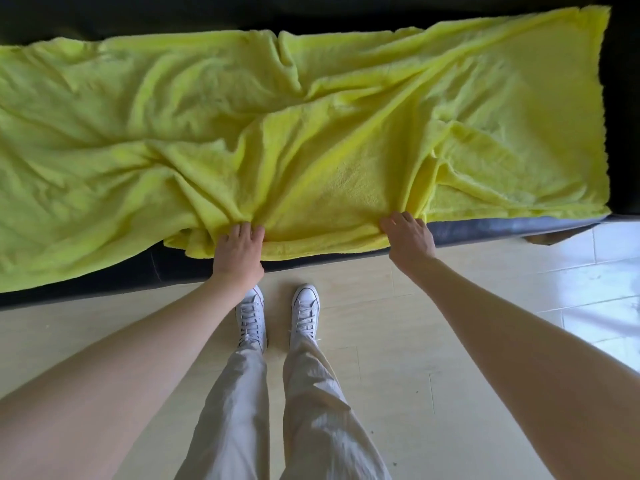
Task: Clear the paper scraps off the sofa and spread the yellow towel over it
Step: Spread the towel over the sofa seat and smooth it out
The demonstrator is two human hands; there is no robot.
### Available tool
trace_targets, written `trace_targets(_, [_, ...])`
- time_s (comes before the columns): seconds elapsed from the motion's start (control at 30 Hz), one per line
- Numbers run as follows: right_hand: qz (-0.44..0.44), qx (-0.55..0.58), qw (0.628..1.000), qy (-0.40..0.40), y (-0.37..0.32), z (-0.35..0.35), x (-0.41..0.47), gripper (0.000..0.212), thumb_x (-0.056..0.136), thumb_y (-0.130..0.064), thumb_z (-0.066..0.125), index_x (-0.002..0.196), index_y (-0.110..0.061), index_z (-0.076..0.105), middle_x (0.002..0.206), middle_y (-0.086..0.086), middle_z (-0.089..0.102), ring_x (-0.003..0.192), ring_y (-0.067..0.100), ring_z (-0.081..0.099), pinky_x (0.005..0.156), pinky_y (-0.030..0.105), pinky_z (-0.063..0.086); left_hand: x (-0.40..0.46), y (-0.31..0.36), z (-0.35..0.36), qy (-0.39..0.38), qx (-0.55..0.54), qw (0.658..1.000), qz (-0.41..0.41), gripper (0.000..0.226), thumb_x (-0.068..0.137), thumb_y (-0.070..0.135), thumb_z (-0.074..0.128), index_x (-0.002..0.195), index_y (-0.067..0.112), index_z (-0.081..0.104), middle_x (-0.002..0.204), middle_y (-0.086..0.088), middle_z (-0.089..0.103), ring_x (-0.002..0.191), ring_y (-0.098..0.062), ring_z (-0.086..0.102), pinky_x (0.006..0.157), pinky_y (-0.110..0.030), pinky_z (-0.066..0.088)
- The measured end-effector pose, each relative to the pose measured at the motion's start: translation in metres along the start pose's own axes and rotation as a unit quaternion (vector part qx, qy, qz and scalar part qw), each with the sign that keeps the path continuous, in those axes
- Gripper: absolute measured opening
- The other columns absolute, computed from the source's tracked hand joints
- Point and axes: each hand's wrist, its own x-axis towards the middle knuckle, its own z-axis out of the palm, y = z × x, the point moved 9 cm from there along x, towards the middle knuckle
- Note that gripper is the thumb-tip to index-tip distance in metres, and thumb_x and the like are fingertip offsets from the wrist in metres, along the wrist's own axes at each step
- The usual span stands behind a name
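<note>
A large yellow towel point(277, 126) lies wrinkled across the seat of a black sofa point(620, 133) and covers nearly all of it. Folds run toward its near edge, which hangs slightly over the sofa front. My left hand point(239, 251) pinches that near edge at the middle. My right hand point(408, 237) grips the same edge further right, where the cloth bunches up. I see no paper scraps on the sofa.
The sofa's dark front edge point(104, 278) runs across the frame. Below it is a light tiled floor point(398, 323), glossy white at the right. My white sneakers point(277, 313) and beige trousers stand close to the sofa front.
</note>
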Motion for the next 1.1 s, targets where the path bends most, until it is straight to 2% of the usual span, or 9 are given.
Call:
trace_targets(0.2, [0.031,0.051,0.996,0.063,0.011,-0.014,0.002,0.037,0.076,0.009,0.05,0.106,-0.009,0.062,0.111,0.008,0.058,0.107,0.029,0.051,0.093,0.037,0.037,0.003,0.028,-0.02,-0.018,0.014,0.998,-0.058,0.058,0.081,0.031,0.056,0.13,0.009,0.033,0.129,-0.009,0.036,0.118,-0.027,0.038,0.094,-0.032,0.034])
trace_targets(0.4, [0.175,0.118,0.966,0.149,0.067,-0.034,0.006,0.038,0.078,0.004,0.048,0.109,-0.01,0.062,0.112,0.008,0.058,0.106,0.029,0.05,0.091,0.037,0.036,0.021,0.109,-0.072,0.073,-0.002,0.995,0.062,0.074,0.086,0.03,0.053,0.145,0.013,0.013,0.157,-0.017,-0.003,0.145,-0.035,0.004,0.112,-0.044,0.017])
trace_targets(0.57, [0.264,0.224,0.927,0.142,0.125,-0.02,0.01,0.031,0.083,0.0,0.044,0.108,-0.012,0.059,0.114,0.006,0.056,0.107,0.027,0.049,0.091,0.037,0.04,0.035,0.189,-0.097,0.113,-0.055,0.985,0.119,0.057,0.086,0.025,0.055,0.137,0.014,0.032,0.15,-0.013,0.023,0.134,-0.031,0.027,0.104,-0.039,0.031])
trace_targets(0.7, [0.23,0.251,0.928,0.151,0.164,-0.022,0.016,0.019,0.092,-0.006,0.04,0.099,-0.006,0.058,0.104,0.01,0.058,0.097,0.028,0.051,0.079,0.036,0.041,0.047,0.249,-0.098,0.063,-0.276,0.953,0.11,0.032,0.087,0.014,0.051,0.119,0.014,0.052,0.119,0.0,0.055,0.107,-0.021,0.051,0.085,-0.032,0.043])
trace_targets(0.8, [0.208,0.247,0.932,0.163,0.205,-0.03,0.012,0.02,0.095,-0.008,0.038,0.093,-0.004,0.057,0.096,0.011,0.059,0.09,0.028,0.052,0.069,0.034,0.038,0.066,0.285,-0.075,-0.072,-0.521,0.848,-0.066,0.016,0.093,0.017,0.043,0.099,0.016,0.058,0.095,0.004,0.063,0.088,-0.017,0.057,0.072,-0.029,0.042])
trace_targets(0.9, [0.207,0.23,0.938,0.158,0.272,-0.027,-0.002,0.018,0.089,-0.002,0.041,0.096,-0.006,0.057,0.101,0.01,0.057,0.095,0.028,0.05,0.07,0.035,0.039,0.073,0.334,-0.061,-0.113,-0.793,0.531,-0.279,0.023,0.097,0.021,0.041,0.078,0.014,0.052,0.078,0.001,0.059,0.072,-0.017,0.055,0.07,-0.026,0.045])
trace_targets(0.93, [0.225,0.222,0.936,0.153,0.293,-0.026,-0.008,0.023,0.085,0.0,0.042,0.101,-0.007,0.056,0.106,0.01,0.056,0.1,0.028,0.049,0.075,0.037,0.042,0.074,0.339,-0.061,-0.098,-0.83,0.45,-0.314,0.024,0.098,0.023,0.041,0.079,0.014,0.051,0.078,0.001,0.057,0.07,-0.014,0.054,0.071,-0.023,0.045])
trace_targets(1.0, [0.301,0.209,0.919,0.144,0.355,-0.018,-0.025,0.036,0.079,0.002,0.044,0.113,-0.008,0.052,0.119,0.012,0.049,0.111,0.031,0.043,0.086,0.041,0.042,0.084,0.358,-0.06,-0.062,-0.848,0.405,-0.336,0.021,0.098,0.03,0.044,0.093,0.013,0.055,0.09,0.001,0.058,0.08,-0.012,0.057,0.076,-0.023,0.046])
trace_targets(1.1, [0.43,0.233,0.865,0.113,0.429,-0.001,-0.053,0.045,0.079,-0.001,0.045,0.124,-0.005,0.043,0.128,0.018,0.04,0.119,0.035,0.036,0.093,0.044,0.041,0.094,0.368,-0.059,-0.02,-0.825,0.449,-0.343,0.035,0.095,0.037,0.05,0.12,0.013,0.055,0.099,0.002,0.06,0.088,-0.012,0.057,0.077,-0.023,0.044])
